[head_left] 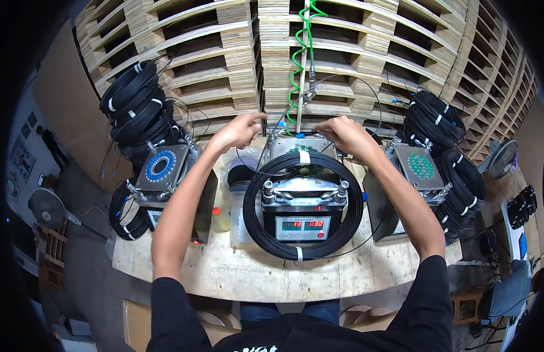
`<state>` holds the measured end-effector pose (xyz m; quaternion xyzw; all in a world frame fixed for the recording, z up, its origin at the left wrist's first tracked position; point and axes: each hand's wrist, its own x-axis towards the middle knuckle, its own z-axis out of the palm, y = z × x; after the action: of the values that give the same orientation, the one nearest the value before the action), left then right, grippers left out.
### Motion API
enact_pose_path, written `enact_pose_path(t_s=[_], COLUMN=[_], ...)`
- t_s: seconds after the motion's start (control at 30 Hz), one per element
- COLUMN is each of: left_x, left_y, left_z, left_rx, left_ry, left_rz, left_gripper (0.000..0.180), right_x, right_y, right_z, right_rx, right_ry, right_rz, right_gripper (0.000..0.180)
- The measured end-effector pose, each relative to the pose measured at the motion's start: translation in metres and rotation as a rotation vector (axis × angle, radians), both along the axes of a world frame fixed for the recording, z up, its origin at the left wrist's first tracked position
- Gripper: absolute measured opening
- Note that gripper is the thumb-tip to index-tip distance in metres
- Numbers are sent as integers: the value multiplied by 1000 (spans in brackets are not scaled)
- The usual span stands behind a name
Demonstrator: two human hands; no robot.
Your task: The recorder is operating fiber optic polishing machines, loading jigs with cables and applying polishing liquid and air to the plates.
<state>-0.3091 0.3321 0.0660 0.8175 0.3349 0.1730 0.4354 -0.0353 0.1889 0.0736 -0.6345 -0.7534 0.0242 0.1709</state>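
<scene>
My left hand (241, 131) is raised at the back left of the middle device, index finger stretched to the right and the other fingers curled. A thin black cable (239, 156) runs from just below it toward the large coil of black cable (355, 220). My right hand (346, 136) reaches to the device's back right, fingertips pinched together near a small blue connector (300, 135). What either hand grips is too small to make out. The coil, bound with white ties, leans around the front of the metal test device (303, 218), which has a lit red display.
Similar devices stand left (162, 167) and right (420, 167), each with a ring of small ports. Stacks of black cable coils (137, 105) flank the wooden table (272, 276). A green spiral air hose (296, 64) hangs before stacked pallets (201, 35). A red-capped bottle (222, 219) stands left of the coil.
</scene>
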Motion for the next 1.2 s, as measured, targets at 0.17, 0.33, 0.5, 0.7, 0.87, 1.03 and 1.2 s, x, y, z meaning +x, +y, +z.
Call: enact_pose_path(t_s=[0.17,0.33,0.5,0.7,0.87,1.03,1.2], left_x=[19,42,48,47,49,54,56], left_y=[16,22,25,18,16,14,19], left_z=[16,11,0,3,9,18,11], left_rx=[128,366,515,513,586,596,542], left_ry=[266,264,200,164,255,295,291], left_rz=[-180,-297,-396,-465,-425,-391,-420], left_gripper=[25,24,21,26,24,23,22], right_x=[1,-8,6,16,7,3,-7], right_y=[17,16,35,47,47,43,41], right_z=[-1,18,5,-8,-2,3,5], right_rx=[60,-81,-9,-51,-96,-82,-81], right_ry=[-13,-131,-76,151,44,-56,-239], right_rz=[100,22,92,192,127,111,103], right_gripper=[29,26,24,28,24,20,18])
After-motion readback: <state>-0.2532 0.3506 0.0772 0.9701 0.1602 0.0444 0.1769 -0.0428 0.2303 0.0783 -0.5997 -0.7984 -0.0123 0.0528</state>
